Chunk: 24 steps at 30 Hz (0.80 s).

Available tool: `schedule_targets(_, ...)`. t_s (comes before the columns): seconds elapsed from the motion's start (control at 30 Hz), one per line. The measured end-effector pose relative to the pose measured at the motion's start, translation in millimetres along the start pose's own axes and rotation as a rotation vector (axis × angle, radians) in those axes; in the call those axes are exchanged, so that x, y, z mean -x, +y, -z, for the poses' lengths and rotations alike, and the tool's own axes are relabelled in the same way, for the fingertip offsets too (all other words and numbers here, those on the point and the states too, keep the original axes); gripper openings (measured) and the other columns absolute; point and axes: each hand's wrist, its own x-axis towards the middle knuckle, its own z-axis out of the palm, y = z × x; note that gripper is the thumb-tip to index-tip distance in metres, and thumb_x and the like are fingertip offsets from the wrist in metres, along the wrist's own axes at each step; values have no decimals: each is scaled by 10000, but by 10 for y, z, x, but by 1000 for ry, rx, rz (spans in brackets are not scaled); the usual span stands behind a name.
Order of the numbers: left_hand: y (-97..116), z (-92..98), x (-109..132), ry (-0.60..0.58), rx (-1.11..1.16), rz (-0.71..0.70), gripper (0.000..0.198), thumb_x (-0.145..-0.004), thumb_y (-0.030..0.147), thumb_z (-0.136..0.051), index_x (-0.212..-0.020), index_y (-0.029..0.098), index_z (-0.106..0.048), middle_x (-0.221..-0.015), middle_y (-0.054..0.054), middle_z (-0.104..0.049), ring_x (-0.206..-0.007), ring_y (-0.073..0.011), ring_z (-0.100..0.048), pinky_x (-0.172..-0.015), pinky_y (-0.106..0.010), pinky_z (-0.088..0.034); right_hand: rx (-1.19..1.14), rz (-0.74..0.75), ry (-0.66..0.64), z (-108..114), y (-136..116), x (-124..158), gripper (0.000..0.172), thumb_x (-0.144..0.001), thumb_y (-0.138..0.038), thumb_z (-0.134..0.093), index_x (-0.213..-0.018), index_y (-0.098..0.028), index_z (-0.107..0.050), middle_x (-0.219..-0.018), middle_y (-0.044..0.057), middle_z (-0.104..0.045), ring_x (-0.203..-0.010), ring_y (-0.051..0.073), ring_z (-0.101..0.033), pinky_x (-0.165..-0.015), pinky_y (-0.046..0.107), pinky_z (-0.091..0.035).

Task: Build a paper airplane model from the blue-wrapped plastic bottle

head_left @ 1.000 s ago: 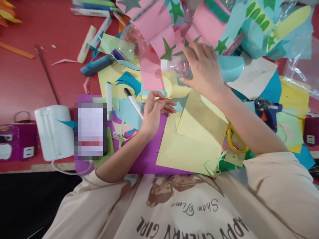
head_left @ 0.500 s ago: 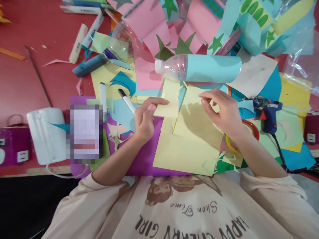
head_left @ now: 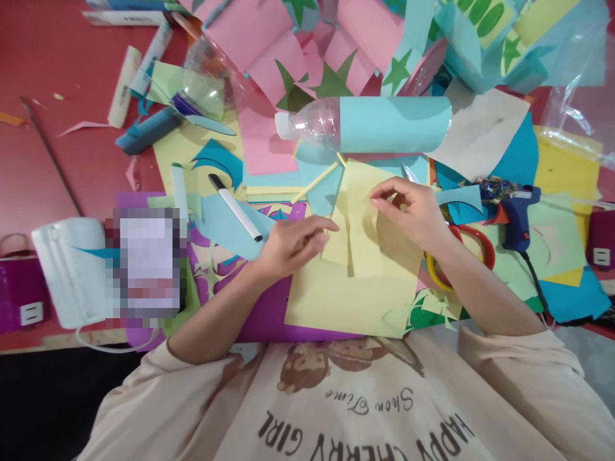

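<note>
Framing a small pale yellow paper piece point(head_left: 368, 250) between them, the left hand point(head_left: 293, 248) and right hand point(head_left: 416, 210) are over a larger yellow sheet point(head_left: 321, 304) on the red bench point(head_left: 98, 160). The likeliest trouble, I judge, is a mix-up of layers: piece and sheet are nearly one colour, so an edge is easily lost and the fingers could catch both at once. A hard pinch might crease the thin paper, and the right forearm point(head_left: 490, 294), crossing the scissors point(head_left: 490, 246), could drag their handles along. The blue-wrapped bottle point(head_left: 394, 125) lies on its side beyond the hands and, being round, could roll if knocked.

As for position, the piece's left edge is just beside the left fingertips; those fingers are loosely parted, with nothing visible between them. Its upper right part meets or nearly meets the right fingers, drawn into a narrow pinch; whether they grip the paper I cannot tell
</note>
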Motion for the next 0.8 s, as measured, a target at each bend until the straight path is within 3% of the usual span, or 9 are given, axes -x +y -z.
schedule_targets(0.07, 14, 158, -39, 209, -161, 181, 258, -901, 383, -534, -721, 206, -585, -550, 50, -557, -458, -68, -482, -488, -225, -372, 1, -25, 1, -12, -12, 4, 86, -832, -189, -607, -853, -199, -690, -847, 5, -700, -727, 130, -605, -578, 247, -434)
schedule_targets(0.13, 54, 376, -84, 349, -289, 405, 318, -852, 468, -552, -670, 208, -538, -572, 41, -539, -500, -87, -487, -533, -258, -362, -12, -46, 2, -25, -28, 4, 89, -818, -177, -604, -842, -196, -688, -833, 9, -695, -740, 139, -609, -582, 253, -436)
schedule_targets(0.2, 110, 590, -112, 324, -552, 630, 314, -867, 493, -507, -728, 218, -564, -621, 22, -523, -582, -122, -509, -584, -286, -295, -32, -50, 1, -32, -34, 0, 98, -805, -149, -599, -835, -195, -680, -835, 6, -691, -746, 136, -613, -593, 251, -447)
schedule_targets(0.3, 161, 786, -100, 332, -887, 946, 331, -776, 510, -611, -635, 219, -543, -519, 10, -337, -645, -207, -548, -617, -313, -170, -48, -8, 19, -24, -18, -7, 103, -803, -131, -597, -840, -202, -662, -891, -1, -676, -716, 108, -598, -589, 238, -454)
schedule_targets(0.4, 110, 815, -53, 204, -831, 964, 376, -807, 544, -571, -610, 225, -550, -461, -4, -359, -755, -256, -617, -645, -347, -221, -54, 34, 102, -3, 4, -15, 64, -828, -161, -595, -842, -210, -633, -897, -5, -634, -650, 83, -552, -546, 229, -433)
schedule_targets(0.5, 16, 798, -20, 184, -763, 949, 349, -695, 448, -690, -502, 222, -507, -395, 5, -343, -745, -286, -643, -639, -327, -296, -82, 43, 183, 16, 8, -23, 48, -851, -179, -582, -838, -214, -612, -865, -5, -608, -610, 72, -506, -516, 226, -403)
schedule_targets(0.67, 20, 825, -17, 240, -712, 822, 190, -780, 241, -562, -601, 189, -522, -564, 6, -514, -719, -194, -650, -596, -308, -279, -151, 42, 252, 24, -3, -30, 41, -841, -177, -598, -830, -213, -614, -788, -11, -591, -590, 74, -478, -479, 224, -361)
schedule_targets(0.77, 86, 725, -55, 407, -285, 592, 162, -813, 293, -608, -735, 202, -498, -615, 34, -636, -502, -110, -598, -514, -279, -392, -177, 32, 248, 19, -25, -22, 27, -843, -193, -609, -825, -212, -616, -749, -23, -585, -550, 64, -448, -472, 222, -345)
schedule_targets(0.8, 109, 647, -76, 387, -50, 527, 197, -816, 360, -634, -813, 225, -491, -604, 48, -658, -420, -110, -566, -443, -269, -412, -186, 26, 232, 18, -39, -17, 29, -854, -217, -610, -827, -210, -619, -736, -25, -582, -541, 63, -443, -472, 222, -343)
